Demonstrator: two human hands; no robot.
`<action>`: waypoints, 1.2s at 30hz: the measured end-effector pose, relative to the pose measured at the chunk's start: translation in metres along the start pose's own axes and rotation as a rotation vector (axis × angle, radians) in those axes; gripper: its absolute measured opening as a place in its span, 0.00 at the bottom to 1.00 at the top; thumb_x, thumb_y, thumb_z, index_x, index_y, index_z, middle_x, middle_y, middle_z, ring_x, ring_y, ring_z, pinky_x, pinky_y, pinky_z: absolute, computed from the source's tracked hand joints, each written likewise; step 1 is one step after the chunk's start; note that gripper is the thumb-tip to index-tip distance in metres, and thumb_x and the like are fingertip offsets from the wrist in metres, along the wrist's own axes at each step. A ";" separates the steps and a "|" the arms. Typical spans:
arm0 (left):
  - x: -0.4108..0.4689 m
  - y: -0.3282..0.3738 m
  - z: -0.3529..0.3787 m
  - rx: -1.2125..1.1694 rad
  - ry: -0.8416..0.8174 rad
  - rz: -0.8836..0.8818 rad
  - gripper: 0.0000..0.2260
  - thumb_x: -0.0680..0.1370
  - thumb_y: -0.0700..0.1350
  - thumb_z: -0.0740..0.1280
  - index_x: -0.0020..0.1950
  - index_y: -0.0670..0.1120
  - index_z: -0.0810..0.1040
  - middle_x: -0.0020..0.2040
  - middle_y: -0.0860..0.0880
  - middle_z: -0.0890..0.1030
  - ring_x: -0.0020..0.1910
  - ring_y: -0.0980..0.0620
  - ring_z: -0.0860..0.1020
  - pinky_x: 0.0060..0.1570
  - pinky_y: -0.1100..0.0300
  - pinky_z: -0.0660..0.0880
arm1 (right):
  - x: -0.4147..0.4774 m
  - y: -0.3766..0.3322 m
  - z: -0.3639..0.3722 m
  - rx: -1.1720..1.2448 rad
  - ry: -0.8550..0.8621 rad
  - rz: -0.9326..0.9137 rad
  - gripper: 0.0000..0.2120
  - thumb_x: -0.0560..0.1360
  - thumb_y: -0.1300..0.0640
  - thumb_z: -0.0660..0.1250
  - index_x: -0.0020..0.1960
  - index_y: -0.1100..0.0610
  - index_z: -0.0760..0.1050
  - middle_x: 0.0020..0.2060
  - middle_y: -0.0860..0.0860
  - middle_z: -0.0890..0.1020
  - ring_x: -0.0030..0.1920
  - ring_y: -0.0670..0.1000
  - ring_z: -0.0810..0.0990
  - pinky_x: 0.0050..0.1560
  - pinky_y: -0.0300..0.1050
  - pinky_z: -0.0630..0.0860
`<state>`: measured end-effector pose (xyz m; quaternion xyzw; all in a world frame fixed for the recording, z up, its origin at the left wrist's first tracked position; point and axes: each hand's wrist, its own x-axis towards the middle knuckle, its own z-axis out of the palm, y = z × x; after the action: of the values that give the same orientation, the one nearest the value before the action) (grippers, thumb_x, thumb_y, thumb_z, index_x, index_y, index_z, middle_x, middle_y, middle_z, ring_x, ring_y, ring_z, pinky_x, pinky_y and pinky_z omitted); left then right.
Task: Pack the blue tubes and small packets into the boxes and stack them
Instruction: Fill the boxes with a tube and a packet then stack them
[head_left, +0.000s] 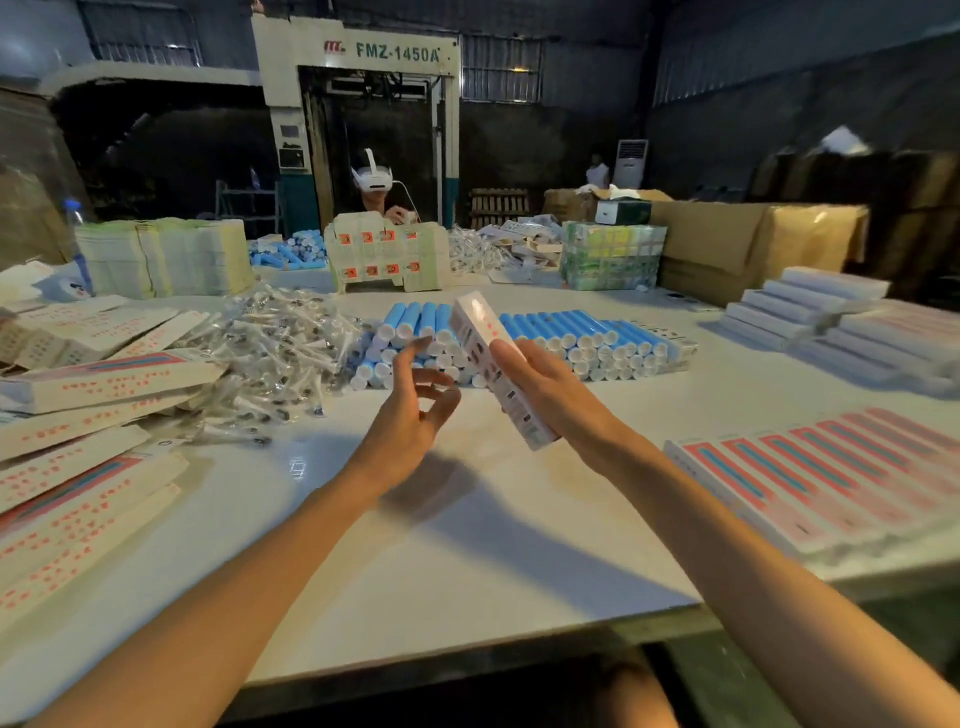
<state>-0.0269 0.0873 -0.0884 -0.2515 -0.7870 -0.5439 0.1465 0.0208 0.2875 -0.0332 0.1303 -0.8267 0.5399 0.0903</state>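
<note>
My right hand (550, 387) grips a long white box (483, 348) with red print, held tilted above the table with its far end raised. Just left of the box, my left hand (415, 405) hovers with loosely curled fingers and holds nothing. Behind both hands lie two stacks of blue tubes (587, 340) with white ends facing me. A heap of small clear packets (275, 353) spreads to the left of the tubes. Flat unfolded boxes (88, 415) lie in a pile at the left. Packed boxes (821, 473) lie side by side at the right edge.
The white table (415, 545) ends close to me. More white boxes (810, 306) are stacked at the far right. Across the table sits a person with a headset (374, 179), behind an upright carton sheet (387, 254), paper stacks (166, 254) and cardboard cartons (727, 244).
</note>
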 end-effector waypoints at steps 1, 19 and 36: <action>-0.004 -0.003 0.002 0.137 -0.072 0.052 0.28 0.84 0.50 0.69 0.79 0.59 0.59 0.59 0.57 0.79 0.58 0.61 0.79 0.59 0.54 0.77 | -0.004 0.000 -0.016 -0.058 0.051 -0.010 0.20 0.83 0.34 0.58 0.68 0.43 0.73 0.55 0.41 0.80 0.50 0.42 0.81 0.48 0.40 0.76; -0.006 -0.052 0.017 0.460 -0.427 0.357 0.10 0.84 0.56 0.64 0.63 0.67 0.79 0.60 0.66 0.80 0.60 0.64 0.78 0.53 0.62 0.75 | -0.139 0.132 -0.329 -1.057 0.604 0.533 0.19 0.78 0.38 0.70 0.60 0.51 0.77 0.54 0.52 0.83 0.48 0.55 0.81 0.46 0.50 0.78; -0.012 -0.036 0.014 0.475 -0.456 0.287 0.11 0.84 0.58 0.63 0.65 0.66 0.80 0.61 0.65 0.80 0.63 0.63 0.78 0.57 0.59 0.77 | -0.133 0.130 -0.323 -1.446 0.575 0.492 0.23 0.82 0.41 0.64 0.67 0.57 0.72 0.63 0.58 0.78 0.60 0.60 0.77 0.61 0.58 0.73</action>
<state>-0.0369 0.0875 -0.1279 -0.4334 -0.8606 -0.2496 0.0966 0.1093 0.6490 -0.0548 -0.2891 -0.9202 -0.1103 0.2397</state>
